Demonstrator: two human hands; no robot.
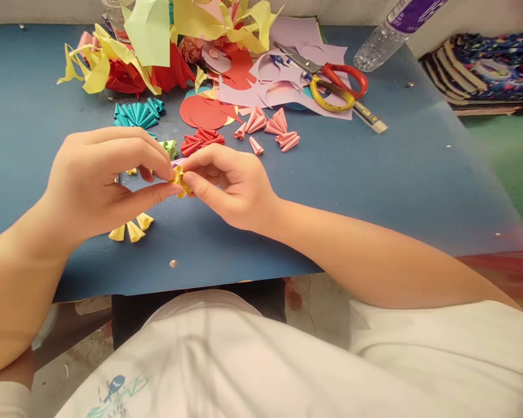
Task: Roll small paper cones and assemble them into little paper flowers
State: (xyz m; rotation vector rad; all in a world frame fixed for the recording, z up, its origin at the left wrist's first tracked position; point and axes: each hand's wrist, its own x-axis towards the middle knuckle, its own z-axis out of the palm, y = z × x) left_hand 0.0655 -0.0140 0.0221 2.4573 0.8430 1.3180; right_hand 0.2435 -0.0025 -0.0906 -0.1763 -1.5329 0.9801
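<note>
Front-L of red cones (204,140): yellow cones (135,231) on tabletop (375,186). Pinching L side of yellow paper pc (179,175) w/ L hand (91,180), narrow thumb-&-finger grip. Holding it just front-L of red cones. Pinching its R side w/ R hand (239,188), also narrow. R of red cones: pink cones (258,121).

Curled yellow piece (182,183) looks like paper; pink cones (278,122) and teal cones (137,114), smooth matt paper. Scissors (307,64) show metal blades, glossy plastic handles. Bottle (381,47) is clear, shiny plastic. Tabletop (375,186) looks smooth, faintly sheened; shirt (244,360) is matt cloth.
</note>
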